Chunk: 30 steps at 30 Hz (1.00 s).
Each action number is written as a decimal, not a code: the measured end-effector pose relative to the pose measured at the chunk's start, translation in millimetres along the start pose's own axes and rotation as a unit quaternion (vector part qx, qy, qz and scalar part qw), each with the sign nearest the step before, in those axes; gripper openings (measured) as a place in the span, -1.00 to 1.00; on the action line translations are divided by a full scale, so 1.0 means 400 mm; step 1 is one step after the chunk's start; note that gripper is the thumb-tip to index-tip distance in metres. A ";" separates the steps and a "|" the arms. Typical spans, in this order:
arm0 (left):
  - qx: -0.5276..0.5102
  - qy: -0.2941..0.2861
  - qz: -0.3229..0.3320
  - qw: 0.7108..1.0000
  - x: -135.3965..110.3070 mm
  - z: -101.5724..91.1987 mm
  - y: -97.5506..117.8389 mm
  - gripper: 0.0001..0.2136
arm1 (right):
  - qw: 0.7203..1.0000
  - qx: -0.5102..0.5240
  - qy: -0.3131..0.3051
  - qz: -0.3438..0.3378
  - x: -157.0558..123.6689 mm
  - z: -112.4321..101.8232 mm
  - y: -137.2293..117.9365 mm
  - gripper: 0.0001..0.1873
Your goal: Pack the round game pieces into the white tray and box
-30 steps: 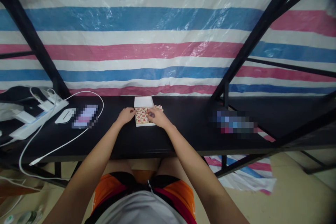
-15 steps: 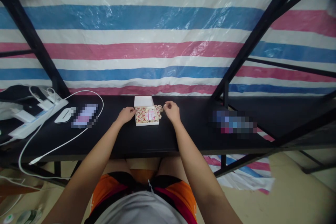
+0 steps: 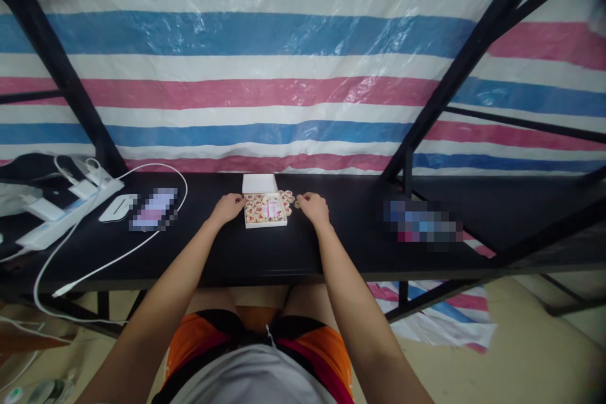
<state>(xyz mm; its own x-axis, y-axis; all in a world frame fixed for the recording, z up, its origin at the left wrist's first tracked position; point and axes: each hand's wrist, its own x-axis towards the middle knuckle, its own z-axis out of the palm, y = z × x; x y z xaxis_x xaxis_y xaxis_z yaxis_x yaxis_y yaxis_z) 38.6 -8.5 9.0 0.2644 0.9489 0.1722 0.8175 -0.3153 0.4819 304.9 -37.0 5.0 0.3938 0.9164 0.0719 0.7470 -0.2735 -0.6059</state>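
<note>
**A:** The white box (image 3: 266, 225) sat on the desk (image 3: 341, 240) between the hands. The left hand (image 3: 228, 207) curled against its left wall, though a real grip couldn't be made out.

**B:** And the right hand (image 3: 313, 206)?

**A:** Just right of the box, fingers bent narrow beside the loose discs (image 3: 287, 196). Whether it held one couldn't be told.

**B:** Inside the box?

**A:** Rows of pale discs with red characters, too small to read.

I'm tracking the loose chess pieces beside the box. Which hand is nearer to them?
Right. The right hand sits just right of the loose pieces; the left hand is across from them, at the left side of the box.
</note>
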 end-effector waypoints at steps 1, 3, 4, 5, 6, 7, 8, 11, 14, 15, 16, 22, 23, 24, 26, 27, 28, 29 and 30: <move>-0.001 0.000 0.000 1.000 0.000 0.000 0.000 -0.63 | 1.000 -0.002 0.001 -0.004 -0.001 0.001 -0.001 -0.67; 0.000 -0.001 -0.001 1.000 -0.001 -0.001 0.001 -0.63 | 1.000 -0.005 0.001 -0.014 -0.001 0.004 -0.001 -0.68; 0.002 0.000 -0.002 1.000 -0.001 -0.001 0.001 -0.63 | 1.000 -0.005 -0.002 -0.021 -0.001 0.006 -0.001 -0.69; 0.003 0.000 -0.002 1.000 -0.001 0.000 0.001 -0.63 | 1.000 -0.004 -0.005 -0.030 -0.001 0.008 -0.001 -0.70; 0.004 0.001 -0.003 1.000 -0.001 0.000 0.001 -0.63 | 0.999 -0.002 -0.009 -0.041 0.000 0.009 0.000 -0.71; 0.004 0.001 -0.002 1.000 -0.001 0.000 0.001 -0.63 | 0.999 0.001 -0.013 -0.050 0.001 0.011 0.000 -0.71; 0.003 0.001 -0.001 1.000 -0.001 0.000 0.001 -0.63 | 0.998 0.004 -0.015 -0.058 0.001 0.012 0.001 -0.72; -0.001 0.000 0.005 1.000 -0.001 0.000 0.000 -0.63 | 0.996 0.023 0.014 -0.088 0.002 0.017 -0.004 -0.72; -0.001 0.000 0.000 1.000 0.000 0.000 0.000 -0.63 | 0.976 0.073 0.060 -0.196 -0.010 0.028 -0.023 -0.74; 0.000 -0.001 -0.002 1.000 0.000 0.000 0.000 -0.63 | 0.962 0.092 0.064 -0.249 -0.017 0.033 -0.032 -0.75; 0.000 -0.002 -0.004 1.000 0.000 0.000 0.000 -0.63 | 0.946 0.107 0.059 -0.300 -0.025 0.040 -0.043 -0.73; -0.001 0.000 -0.005 1.000 0.002 0.001 0.000 -0.63 | 0.893 0.093 -0.049 -0.437 -0.054 0.081 -0.081 -0.56; -0.002 -0.001 -0.006 1.000 0.001 0.001 0.001 -0.63 | 0.893 0.091 -0.057 -0.437 -0.052 0.085 -0.080 -0.56; -0.004 -0.001 -0.006 1.000 0.000 0.000 0.001 -0.63 | 0.895 0.092 -0.061 -0.433 -0.050 0.088 -0.079 -0.58; -0.005 -0.001 -0.006 1.000 -0.001 -0.001 0.003 -0.63 | 0.900 0.095 -0.059 -0.421 -0.046 0.091 -0.076 -0.63; -0.005 0.000 -0.004 1.000 -0.002 -0.001 0.004 -0.63 | 0.902 0.095 -0.058 -0.416 -0.044 0.091 -0.074 -0.66; -0.004 0.001 -0.003 1.000 -0.002 -0.002 0.004 -0.63 | 0.904 0.094 -0.057 -0.414 -0.044 0.092 -0.074 -0.69; -0.003 0.002 -0.002 1.000 -0.002 -0.002 0.005 -0.63 | 0.904 0.093 -0.056 -0.414 -0.045 0.091 -0.075 -0.72; -0.002 0.002 -0.001 1.000 -0.002 -0.002 0.005 -0.63 | 0.904 0.093 -0.054 -0.414 -0.046 0.091 -0.076 -0.76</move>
<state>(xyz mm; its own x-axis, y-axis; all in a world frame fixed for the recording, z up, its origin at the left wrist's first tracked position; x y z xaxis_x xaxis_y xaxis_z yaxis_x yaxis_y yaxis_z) 39.6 -9.7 10.6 0.2599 0.9497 0.1747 0.8167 -0.3127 0.4850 255.3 -35.0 -6.5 -0.3214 0.8102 0.4902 0.6542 0.5642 -0.5037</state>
